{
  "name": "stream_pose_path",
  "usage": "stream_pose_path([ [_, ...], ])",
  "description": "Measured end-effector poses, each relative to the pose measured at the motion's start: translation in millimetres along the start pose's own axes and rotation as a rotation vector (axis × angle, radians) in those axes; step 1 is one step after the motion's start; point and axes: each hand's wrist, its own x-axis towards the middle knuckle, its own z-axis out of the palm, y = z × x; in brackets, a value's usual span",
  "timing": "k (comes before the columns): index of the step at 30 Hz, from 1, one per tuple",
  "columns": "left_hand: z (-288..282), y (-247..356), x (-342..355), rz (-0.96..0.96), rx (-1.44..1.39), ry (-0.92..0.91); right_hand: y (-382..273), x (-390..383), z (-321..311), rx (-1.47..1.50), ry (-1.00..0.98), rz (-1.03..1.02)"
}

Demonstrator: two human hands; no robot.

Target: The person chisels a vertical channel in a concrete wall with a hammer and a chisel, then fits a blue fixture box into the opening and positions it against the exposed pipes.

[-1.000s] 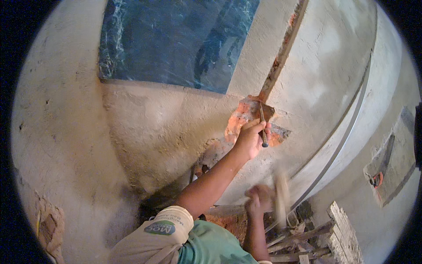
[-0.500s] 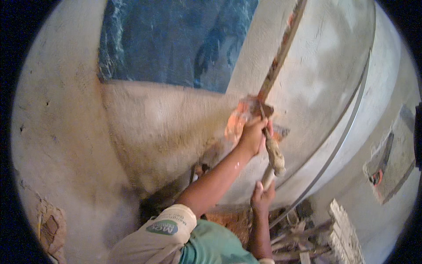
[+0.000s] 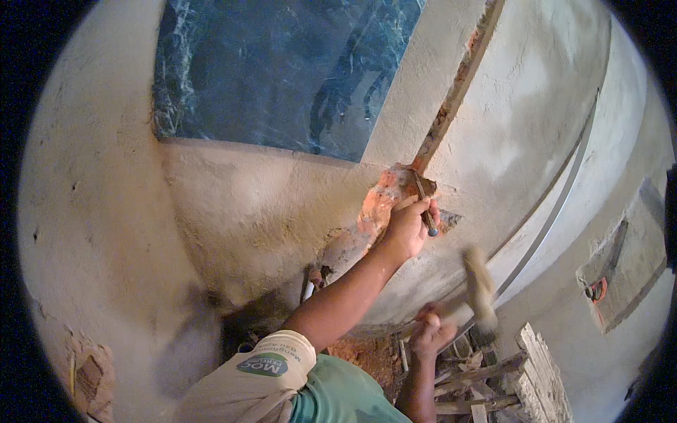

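Now a chisel point(image 3: 424, 209) is gripped tight by the left hand point(image 3: 407, 229) against broken brick point(image 3: 386, 197); a blurred hammer point(image 3: 479, 289) is clenched in the right hand point(image 3: 431, 333).

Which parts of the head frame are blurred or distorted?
Head view: the hammer is smeared by motion blur, and the right hand gripping it is slightly soft; the left hand and chisel are sharp. Fisheye bends the wall groove and band; the corners are vignetted black.
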Motion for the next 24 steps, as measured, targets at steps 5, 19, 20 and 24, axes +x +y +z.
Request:
stream_pose_path([
  [5,30.7,5.9,-3.7,-0.04,-0.109,0.147,10.7,16.4,-19.1,-0.12,-0.103,-0.504],
  [19,31.9,-2.1,10.1,-0.082,-0.176,0.07,0.1,24.9,-0.2,-0.401,0.022,-0.39],
  [20,24.3,-1.0,7.6,-0.117,-0.119,0.07,5.3,16.4,7.5,-0.42,-0.056,-0.171],
  [24,23.3,9.8,18.1,-0.078,-0.117,0.134,-46.6,25.4,3.1,0.054,0.002,0.23],
])
